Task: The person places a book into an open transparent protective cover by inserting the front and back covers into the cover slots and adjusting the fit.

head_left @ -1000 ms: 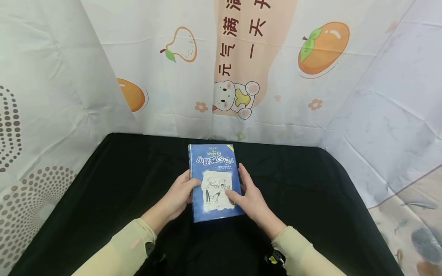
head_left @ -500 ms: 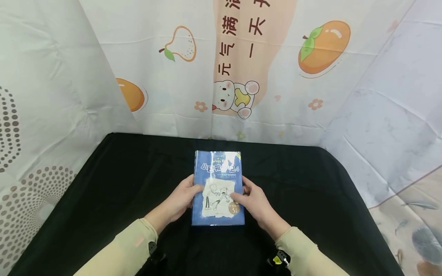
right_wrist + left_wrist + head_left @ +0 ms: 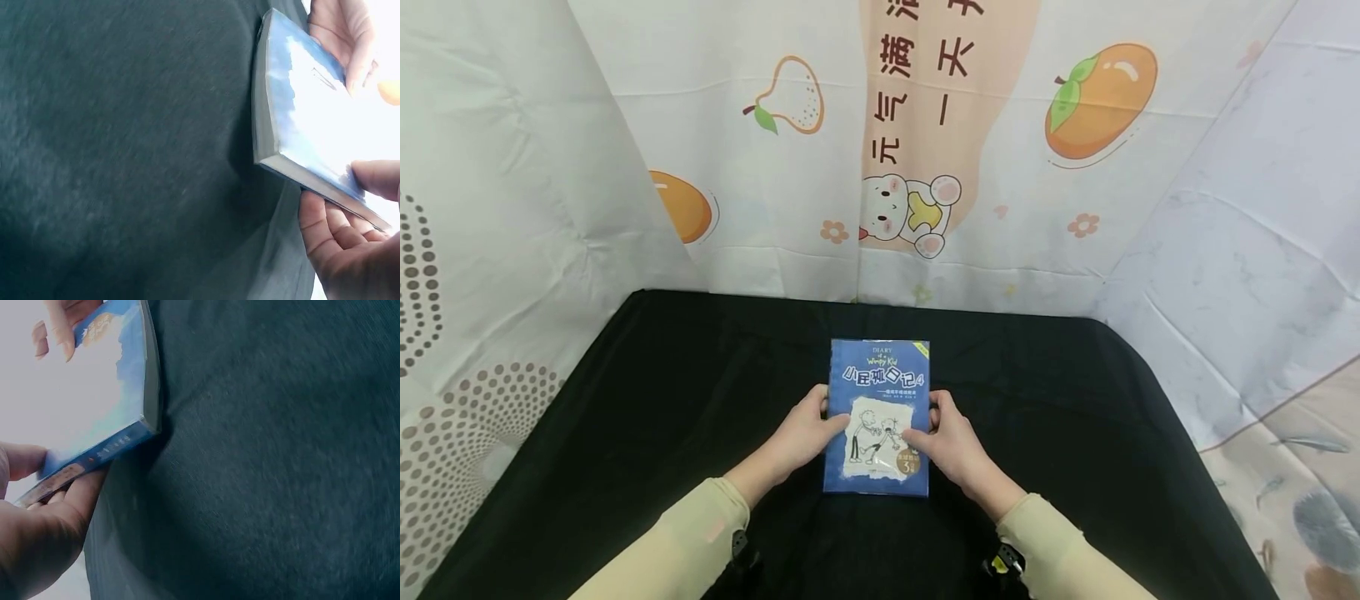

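Note:
A blue paperback book with a white cartoon panel faces up between both hands in the head view. My left hand grips its left edge, thumb on the cover and fingers underneath. On the opposite edge my right hand pinches it the same way. The left wrist view shows the book's spine resting above the fingers of the left hand. In the right wrist view the page edges show, with the right hand's fingers curled below. Glare washes out the cover in both wrist views.
A black cloth covers the table under the book. White printed curtains hang behind it and along both sides. Dark wrist straps show at the cuffs of the pale sleeves.
The book has come down and slightly right in the head view, from a tilted pose to nearly straight. Both hands kept hold and moved with it. A bright glare crossed the cover midway and has gone.

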Demonstrator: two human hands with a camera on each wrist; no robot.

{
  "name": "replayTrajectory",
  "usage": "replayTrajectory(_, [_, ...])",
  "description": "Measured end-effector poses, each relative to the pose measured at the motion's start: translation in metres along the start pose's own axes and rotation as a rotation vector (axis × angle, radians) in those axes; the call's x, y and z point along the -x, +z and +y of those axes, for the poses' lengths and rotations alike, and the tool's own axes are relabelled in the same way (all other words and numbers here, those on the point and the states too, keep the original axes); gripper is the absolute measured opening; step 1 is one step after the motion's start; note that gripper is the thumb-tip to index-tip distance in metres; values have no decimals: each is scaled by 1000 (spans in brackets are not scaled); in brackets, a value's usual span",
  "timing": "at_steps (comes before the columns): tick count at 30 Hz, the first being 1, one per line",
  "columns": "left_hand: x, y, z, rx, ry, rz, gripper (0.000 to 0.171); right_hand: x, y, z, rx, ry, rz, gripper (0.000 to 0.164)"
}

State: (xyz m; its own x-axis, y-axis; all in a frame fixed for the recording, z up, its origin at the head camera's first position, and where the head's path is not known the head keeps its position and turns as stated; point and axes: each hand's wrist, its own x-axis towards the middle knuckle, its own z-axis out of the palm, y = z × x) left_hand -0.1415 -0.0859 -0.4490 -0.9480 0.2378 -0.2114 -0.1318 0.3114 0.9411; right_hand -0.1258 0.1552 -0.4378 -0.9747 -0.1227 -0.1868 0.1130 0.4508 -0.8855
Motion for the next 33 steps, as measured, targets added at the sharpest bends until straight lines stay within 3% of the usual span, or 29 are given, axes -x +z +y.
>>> replayTrajectory(8, [-7, 0, -4, -325, 40, 20, 79, -10, 3, 8, 109, 13, 17, 53])
replayTrajectory(12, [-7, 0, -8, -465, 46, -1, 86, -15, 6, 11, 221, 10, 21, 55])
replayTrajectory(22, [-6, 3, -13, -622, 13, 5, 87, -19, 12, 13, 489, -49, 40, 60])
replayTrajectory(26, [-3, 4, -12, -702, 45, 21, 84, -17, 14, 13, 634, -138, 80, 74])
replayTrajectory(30, [3, 3, -13, -860, 153, -2, 73, -10, 13, 13, 771, -359, 101, 81])
replayTrajectory(33, [10, 0, -17, -981, 264, -53, 63, -2, 10, 14, 870, -540, 63, 71])
